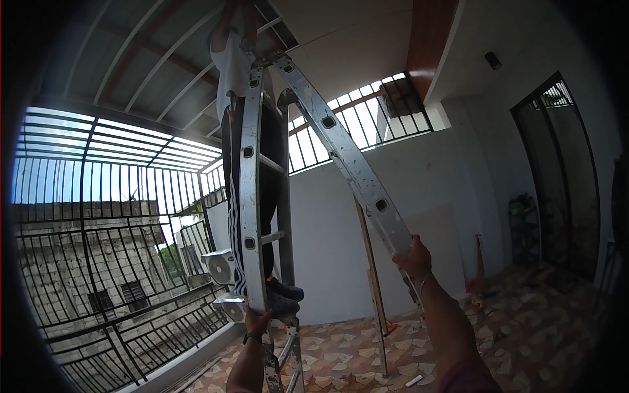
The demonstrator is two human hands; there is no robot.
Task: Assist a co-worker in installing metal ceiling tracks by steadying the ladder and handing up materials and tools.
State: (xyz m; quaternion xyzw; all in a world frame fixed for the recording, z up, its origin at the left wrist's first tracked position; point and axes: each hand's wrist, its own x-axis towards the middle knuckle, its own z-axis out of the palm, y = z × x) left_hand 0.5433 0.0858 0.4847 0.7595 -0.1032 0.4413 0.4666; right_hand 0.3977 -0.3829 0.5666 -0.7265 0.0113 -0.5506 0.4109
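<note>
A folding aluminium ladder (251,180) stands spread in front of me, its metal scuffed and spotted. My left hand (257,321) grips the left rail low down, just beside a dark shoe of a person (234,72) who stands on the rungs. That person wears a white top and dark striped trousers and reaches up to the ceiling frame, where their hands are cut off by the picture's edge. Around the right leg of the ladder, my right hand (415,259) is closed at about the same reach, fingers wrapped over the rail.
Overhead is a partly panelled ceiling with bare metal framing (151,59). Black bars (82,216) and two outdoor air-conditioner units (221,267) line the left. A wooden plank (371,281) leans behind the ladder. On the right are a shelf (524,229) and a dark-framed door (557,177).
</note>
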